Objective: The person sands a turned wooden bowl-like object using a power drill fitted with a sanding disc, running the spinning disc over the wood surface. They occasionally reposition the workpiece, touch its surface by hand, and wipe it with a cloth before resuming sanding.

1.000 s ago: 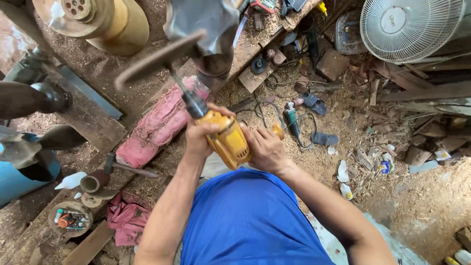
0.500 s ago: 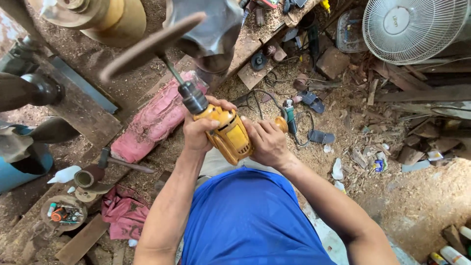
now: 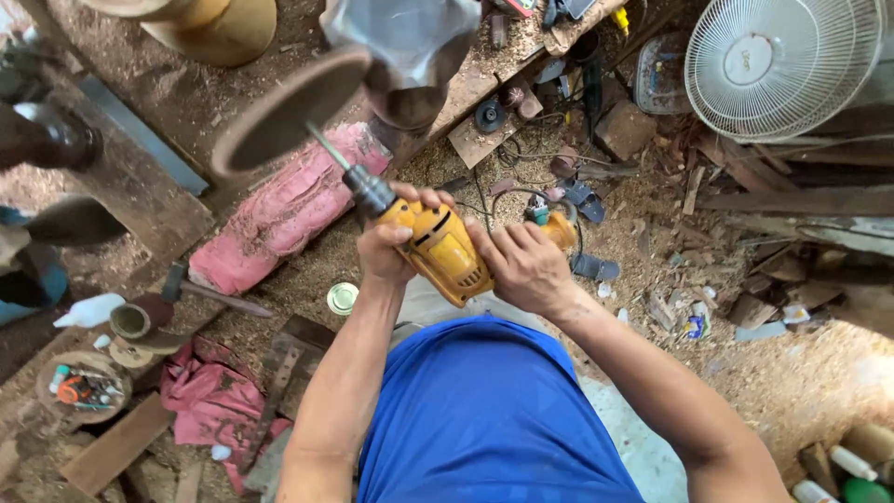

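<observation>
I hold a yellow electric drill [image 3: 445, 250] in both hands, above my blue shirt. My left hand [image 3: 391, 240] wraps the front of the body just behind the grey chuck. My right hand [image 3: 523, 265] grips the rear handle. A brown sanding disc [image 3: 289, 110] sits on the drill's shaft, tilted up and to the left. The disc's edge lies close to a shiny metal piece [image 3: 405, 47] at the top of the view; I cannot tell whether they touch.
A pink padded roll [image 3: 284, 210] lies on the sawdust floor under the disc. A hammer [image 3: 200, 291], a round tin lid [image 3: 342, 298] and a red cloth [image 3: 209, 396] are at left. A white fan [image 3: 782, 61] stands top right among wood scraps.
The drill and disc have swung slightly left and up toward the metal piece. Both hands keep their grip.
</observation>
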